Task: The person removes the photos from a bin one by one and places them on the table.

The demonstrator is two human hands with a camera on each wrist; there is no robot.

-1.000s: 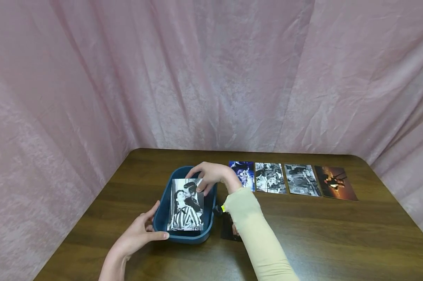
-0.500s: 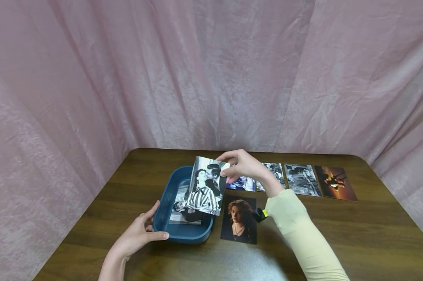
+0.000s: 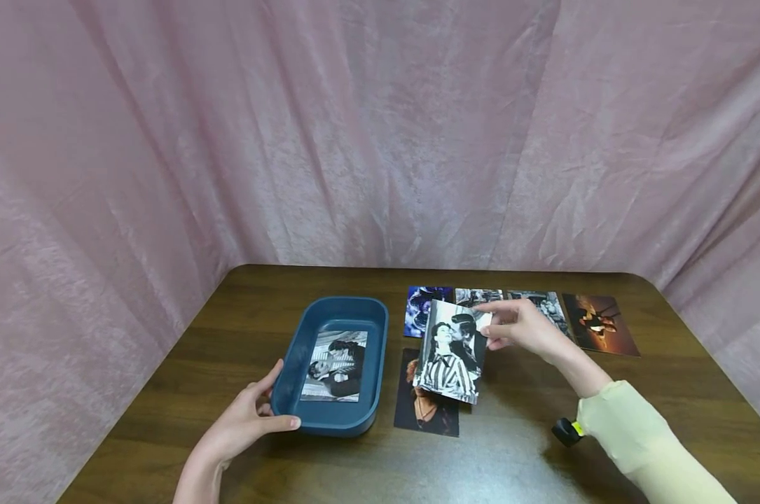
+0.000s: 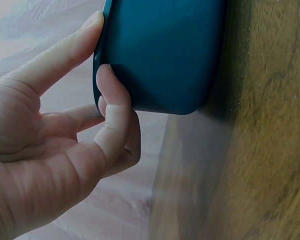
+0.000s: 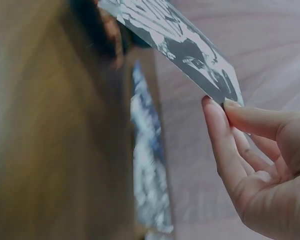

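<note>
The brown wooden tabletop (image 3: 606, 434) carries a blue plastic tray (image 3: 289, 364) near its left edge, one black-and-white photo (image 3: 333, 365) lying flat inside. The left hand (image 3: 244, 423) grips the tray's near-left corner, thumb along the near wall. The right hand (image 3: 526, 330) pinches a black-and-white photo of a couple (image 3: 450, 350) by its top corner, tilted in the air over a colour portrait (image 3: 425, 413) lying right of the tray.

A row of photos (image 3: 597, 323) lines the far edge. Held by one corner, the print could slip or swing, landing askew on the portrait or nudging the row crooked.
</note>
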